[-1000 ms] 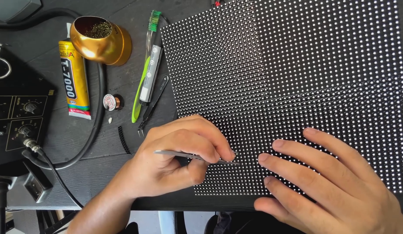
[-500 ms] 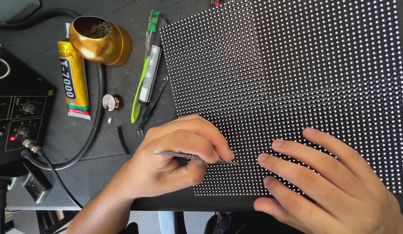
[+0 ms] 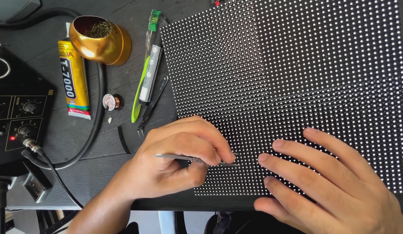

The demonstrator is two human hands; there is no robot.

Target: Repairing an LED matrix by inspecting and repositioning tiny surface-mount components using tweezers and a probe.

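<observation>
A large black panel [image 3: 296, 78] studded with rows of small white dots covers the right of the dark table. My left hand [image 3: 175, 162] pinches thin metal tweezers [image 3: 179, 158], their tip touching the panel's lower rows near its left part. My right hand [image 3: 335, 182] lies flat on the panel's lower right, fingers spread and pointing left, holding nothing.
At the left stand a black control box with knobs [image 3: 19, 121], a yellow glue tube [image 3: 73, 82], a gold cup of wire wool [image 3: 99, 39], a small copper wire spool [image 3: 112, 102], a green brush [image 3: 147, 65], spare black tweezers [image 3: 153, 106] and a black hose [image 3: 97, 112].
</observation>
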